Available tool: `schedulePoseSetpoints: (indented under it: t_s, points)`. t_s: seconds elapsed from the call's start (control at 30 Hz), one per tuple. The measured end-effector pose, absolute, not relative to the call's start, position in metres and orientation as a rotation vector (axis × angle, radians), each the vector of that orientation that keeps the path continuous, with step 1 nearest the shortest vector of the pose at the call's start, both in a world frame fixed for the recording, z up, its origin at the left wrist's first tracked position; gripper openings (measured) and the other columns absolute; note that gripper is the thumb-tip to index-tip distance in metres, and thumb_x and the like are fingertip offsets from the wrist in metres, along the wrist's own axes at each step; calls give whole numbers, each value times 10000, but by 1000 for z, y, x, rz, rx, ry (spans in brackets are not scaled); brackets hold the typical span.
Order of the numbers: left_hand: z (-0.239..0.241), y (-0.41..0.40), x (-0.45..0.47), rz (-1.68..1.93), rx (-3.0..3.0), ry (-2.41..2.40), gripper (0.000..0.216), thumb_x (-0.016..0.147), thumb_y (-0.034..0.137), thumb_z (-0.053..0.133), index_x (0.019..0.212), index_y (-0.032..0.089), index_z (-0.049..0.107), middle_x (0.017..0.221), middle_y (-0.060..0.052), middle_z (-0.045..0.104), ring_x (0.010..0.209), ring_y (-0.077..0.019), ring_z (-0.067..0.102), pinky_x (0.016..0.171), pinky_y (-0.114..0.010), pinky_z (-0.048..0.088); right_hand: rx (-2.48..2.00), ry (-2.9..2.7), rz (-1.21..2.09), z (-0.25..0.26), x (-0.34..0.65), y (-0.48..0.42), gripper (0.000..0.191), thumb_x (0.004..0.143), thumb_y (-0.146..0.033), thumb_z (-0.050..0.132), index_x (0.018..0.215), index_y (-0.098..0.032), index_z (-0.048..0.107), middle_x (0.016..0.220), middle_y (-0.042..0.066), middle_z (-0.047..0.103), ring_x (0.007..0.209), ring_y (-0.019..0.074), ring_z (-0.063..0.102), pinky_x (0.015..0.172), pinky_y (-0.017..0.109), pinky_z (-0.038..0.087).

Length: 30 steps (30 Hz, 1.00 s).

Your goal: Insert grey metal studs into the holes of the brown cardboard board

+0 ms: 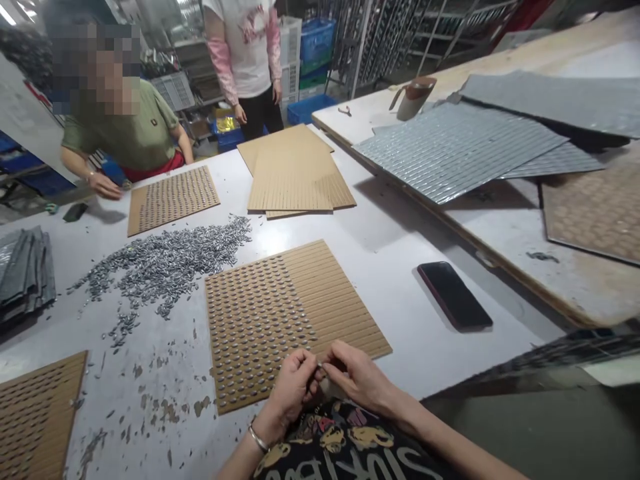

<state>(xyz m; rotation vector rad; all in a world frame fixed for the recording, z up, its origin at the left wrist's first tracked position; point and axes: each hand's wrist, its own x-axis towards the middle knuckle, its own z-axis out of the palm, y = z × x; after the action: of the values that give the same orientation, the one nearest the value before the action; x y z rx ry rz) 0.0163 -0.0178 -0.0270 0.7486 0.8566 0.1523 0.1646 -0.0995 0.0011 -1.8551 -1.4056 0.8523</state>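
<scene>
Brown slotted board [320, 293] meets two hands: left hand [293, 387], right hand [357, 377].

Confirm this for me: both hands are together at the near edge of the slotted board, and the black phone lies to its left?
Not quite. The head view shows the phone lying right of the slotted board. The left hand and right hand do meet at its near edge.

Left hand [293, 387], right hand [356, 375] pinch small metal piece [319, 366] over slotted board [293, 317]; phone [454, 295] nearby.

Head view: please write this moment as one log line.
left hand: pinching small metal piece with right hand | slotted board: about half filled | metal pieces pile: left | phone: right
</scene>
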Motion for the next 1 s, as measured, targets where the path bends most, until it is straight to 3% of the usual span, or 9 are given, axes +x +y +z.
schedulePoseSetpoints:
  t_s: [0.2, 0.37, 0.53, 0.73, 1.0]
  points:
    - [-32, -21, 19, 154, 566, 782, 426, 720, 519, 698, 784, 172, 459, 594, 42, 527, 356, -27, 380, 310, -156, 124, -1625, -1329, 857, -3, 156, -98, 211, 943, -338, 438, 822, -212, 556, 733, 10, 609, 678, 141, 551, 645, 258, 434]
    - [-18, -23, 13, 167, 592, 780, 363, 739, 424, 688, 896, 120, 567, 705, -21, 585, 452, -55, 476, 336, -148, 212, -1823, -1064, 767, -13, 174, -103, 243, 936, -393, 419, 841, -206, 541, 712, 21, 632, 637, 154, 580, 594, 262, 452]
    - [-3, -3, -11, 242, 632, 853, 353, 712, 351, 726, 946, 126, 587, 688, 8, 560, 465, -35, 430, 354, -131, 212, -1947, -1138, 672, -25, 197, -109, 170, 867, -294, 479, 878, -204, 623, 842, 40, 683, 770, 176, 620, 717, 287, 467]
    - [3, 15, -31, 460, 670, 931, 344, 698, 323, 753, 909, 178, 524, 763, -1, 611, 520, -47, 478, 384, -123, 284, -1983, -1280, 780, -34, 176, -98, 122, 855, -211, 486, 805, -205, 597, 772, 12, 641, 727, 151, 575, 683, 256, 429]
    - [-14, 7, -29, 426, 598, 907, 347, 679, 344, 792, 866, 134, 589, 722, -2, 566, 525, -34, 461, 389, -115, 270, -2160, -1458, 746, -42, 166, -75, 104, 893, -191, 484, 839, -193, 573, 841, 31, 610, 794, 151, 550, 714, 248, 374]
